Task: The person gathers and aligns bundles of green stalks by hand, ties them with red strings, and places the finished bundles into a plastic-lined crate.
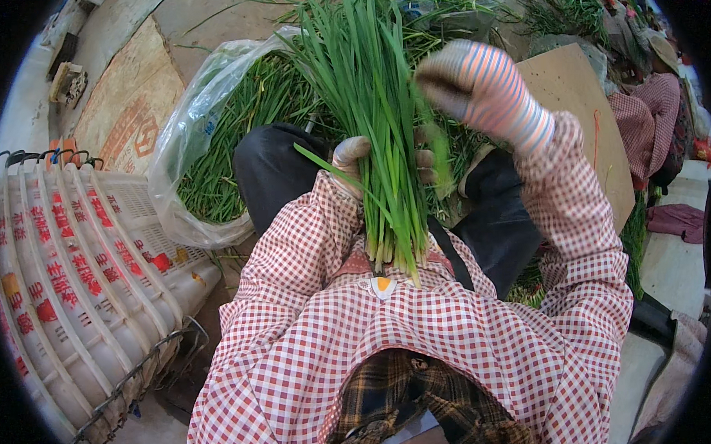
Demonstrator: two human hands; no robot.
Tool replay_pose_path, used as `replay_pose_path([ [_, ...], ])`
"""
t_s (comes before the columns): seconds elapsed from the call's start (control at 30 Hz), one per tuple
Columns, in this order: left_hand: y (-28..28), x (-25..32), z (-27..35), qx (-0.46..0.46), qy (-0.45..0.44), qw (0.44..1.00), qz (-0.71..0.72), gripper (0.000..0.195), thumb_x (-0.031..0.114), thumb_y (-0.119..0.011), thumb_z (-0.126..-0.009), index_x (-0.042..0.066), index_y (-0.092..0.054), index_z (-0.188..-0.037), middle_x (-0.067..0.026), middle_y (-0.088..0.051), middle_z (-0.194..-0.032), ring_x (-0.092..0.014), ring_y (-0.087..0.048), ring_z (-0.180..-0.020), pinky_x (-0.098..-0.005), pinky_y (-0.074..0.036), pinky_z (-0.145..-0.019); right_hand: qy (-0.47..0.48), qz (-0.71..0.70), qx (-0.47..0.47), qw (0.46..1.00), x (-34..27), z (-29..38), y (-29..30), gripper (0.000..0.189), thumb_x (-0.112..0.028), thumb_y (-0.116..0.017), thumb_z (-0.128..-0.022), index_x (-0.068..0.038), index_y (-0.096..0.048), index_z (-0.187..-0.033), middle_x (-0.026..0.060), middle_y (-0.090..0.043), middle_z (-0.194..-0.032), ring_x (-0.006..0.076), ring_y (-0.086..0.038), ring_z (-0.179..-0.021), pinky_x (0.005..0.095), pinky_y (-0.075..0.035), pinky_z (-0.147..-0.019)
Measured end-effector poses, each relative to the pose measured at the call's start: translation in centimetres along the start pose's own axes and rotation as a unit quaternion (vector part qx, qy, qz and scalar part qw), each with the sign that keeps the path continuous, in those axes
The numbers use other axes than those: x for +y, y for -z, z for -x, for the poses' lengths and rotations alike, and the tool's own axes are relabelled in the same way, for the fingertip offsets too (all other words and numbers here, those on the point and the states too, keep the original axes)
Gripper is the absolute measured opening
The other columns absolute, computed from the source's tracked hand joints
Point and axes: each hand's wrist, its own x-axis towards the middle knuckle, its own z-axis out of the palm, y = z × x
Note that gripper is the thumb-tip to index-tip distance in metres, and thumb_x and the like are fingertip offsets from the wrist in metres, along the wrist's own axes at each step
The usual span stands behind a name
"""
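Note:
A bunch of long green leafy stalks, which look like garlic chives (387, 147), stands nearly upright before my chest, pale cut ends down. My left hand (357, 163), in a striped glove, is wrapped around it, thumb on the near side and fingertips showing at its right edge. My right hand (477, 88), in a striped knit glove, is raised to the right of the leaves and blurred. Its fingers are curled, and whether they hold anything is unclear. A blurred green leaf piece (437, 142) hangs below it, beside my left fingertips.
An open clear plastic bag (173, 157) full of green stalks lies left of my knee. A white plastic basket (90, 260) with red writing rests at the left. A brown board (571, 100) leans at the right. Behind it sits another person (652, 121) in checked clothing. Loose stalks litter the ground ahead.

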Motion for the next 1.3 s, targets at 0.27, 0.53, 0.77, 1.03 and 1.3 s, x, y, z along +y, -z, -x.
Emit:
replay_pose_path([
  [0.27,1.0,0.5,-0.6,0.037,-0.058,0.989,-0.134,0.073,0.022,-0.072,-0.072,0.000,-0.040,-0.134,-0.0234,-0.050,-0.128,-0.038,-0.054,-0.113,-0.0482,-0.049,-0.092,-0.031,-0.083,-0.160,0.983,-6.1,4.3,-3.7,0.018,-0.024,-0.066,-0.078,-0.009,-0.063,-0.088,0.0095,-0.058,-0.072,0.0308,-0.059,-0.067,0.0402,-0.049,-0.058],
  [0.53,1.0,0.8,0.3,0.023,0.056,0.994,-0.093,0.067,0.014,-0.073,-0.072,0.003,-0.044,-0.131,-0.0240,-0.054,-0.123,-0.031,-0.063,-0.093,-0.0495,-0.053,-0.083,-0.081,0.051,-0.093,0.991,-3.4,1.8,-1.8,0.020,-0.023,-0.065,-0.081,-0.007,-0.065,-0.094,0.0089,-0.062,-0.079,0.0285,-0.061,-0.073,0.0368,-0.050,-0.062],
  [0.77,2.1,0.3,0.7,0.013,0.073,0.996,-0.046,0.059,0.018,-0.072,-0.075,0.001,-0.048,-0.126,-0.0213,-0.057,-0.118,-0.029,-0.064,-0.093,-0.0495,-0.052,-0.084,-0.077,0.114,-0.091,0.986,-2.9,1.3,-1.5,0.020,-0.027,-0.063,-0.083,-0.009,-0.065,-0.093,0.0084,-0.058,-0.074,0.0286,-0.059,-0.068,0.0380,-0.049,-0.059],
  [1.03,1.1,-0.1,0.5,0.069,0.043,0.990,-0.119,0.041,0.016,-0.070,-0.075,-0.002,-0.058,-0.109,-0.0167,-0.062,-0.104,-0.029,-0.065,-0.089,-0.0514,-0.051,-0.086,-0.050,0.154,-0.133,0.978,-3.6,0.7,-1.8,0.016,-0.024,-0.063,-0.082,-0.009,-0.062,-0.089,0.0082,-0.054,-0.070,0.0284,-0.058,-0.064,0.0390,-0.048,-0.056],
  [1.3,0.4,0.1,0.5,0.025,0.047,0.990,-0.128,0.056,0.016,-0.074,-0.066,-0.003,-0.054,-0.115,-0.0030,-0.051,-0.073,-0.020,-0.050,-0.067,-0.0435,-0.046,-0.081,0.000,0.145,-0.072,0.987,-1.4,-0.6,-1.5,0.019,-0.025,-0.063,-0.082,-0.010,-0.064,-0.094,0.0074,-0.056,-0.072,0.0280,-0.058,-0.064,0.0377,-0.048,-0.057],
])
